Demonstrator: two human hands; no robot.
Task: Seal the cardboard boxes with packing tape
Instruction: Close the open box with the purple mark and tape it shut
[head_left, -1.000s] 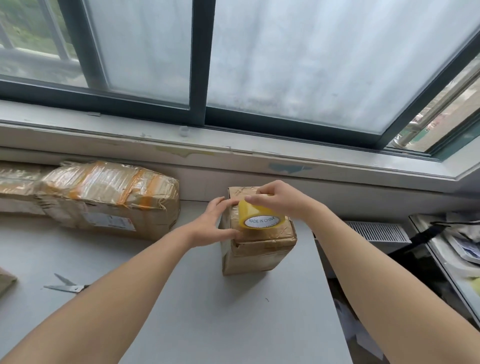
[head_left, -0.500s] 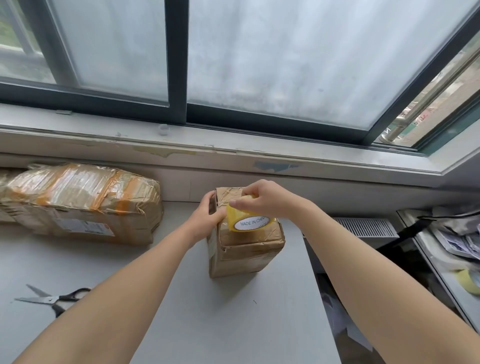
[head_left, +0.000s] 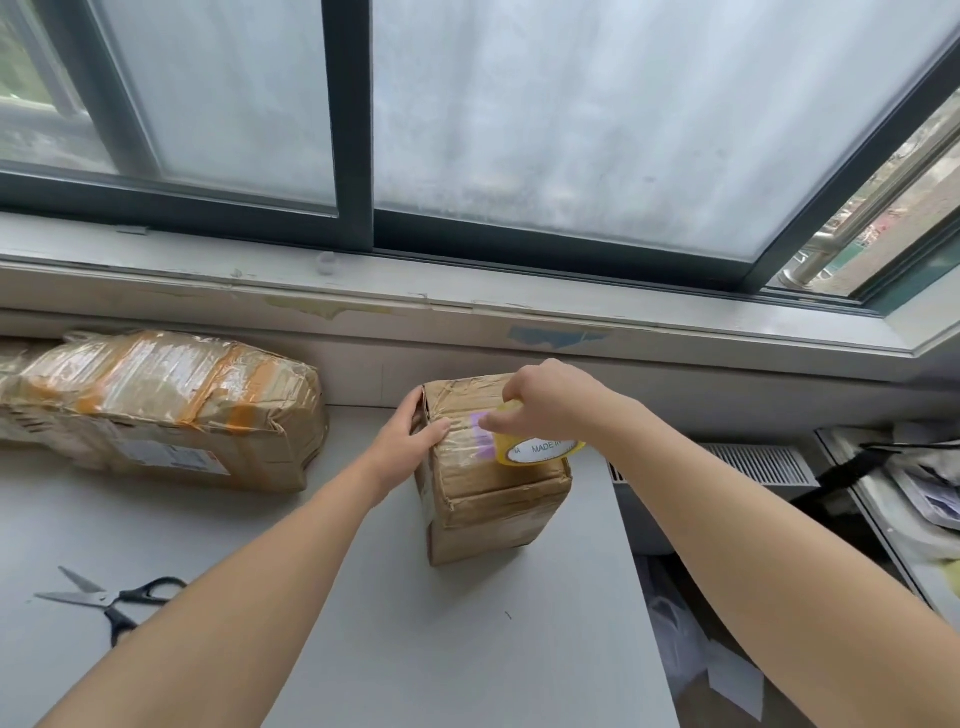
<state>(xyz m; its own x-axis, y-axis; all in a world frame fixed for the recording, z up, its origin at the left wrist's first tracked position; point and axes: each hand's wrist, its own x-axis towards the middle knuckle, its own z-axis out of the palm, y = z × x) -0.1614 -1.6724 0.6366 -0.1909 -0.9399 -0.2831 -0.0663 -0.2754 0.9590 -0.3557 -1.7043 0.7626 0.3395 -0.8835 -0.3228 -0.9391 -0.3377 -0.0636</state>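
1. Left hand (head_left: 410, 435) grips the small cardboard box (head_left: 493, 501) at its top-left edge, steadying it on the table (head_left: 467, 654).
2. Right hand (head_left: 548, 400) clasps the yellow tape roll (head_left: 537, 451) at the top's right side, likely to draw tape across.

Grey table (head_left: 467, 649): the landmark.
Scissors (head_left: 111, 600), black handles, blades apart: on the table's near left part.
Window sill (head_left: 467, 306), pale, paint chipped: above the table's far edge.
Window frame (head_left: 347, 119), dark, with frosted panes (head_left: 597, 114): beyond the table, above the sill.
Vent grille (head_left: 753, 462), white, slatted: just off the table's right edge.
Heap of papers (head_left: 924, 493): further right of the table.
Loose white sheets (head_left: 727, 680): below the table's right edge.
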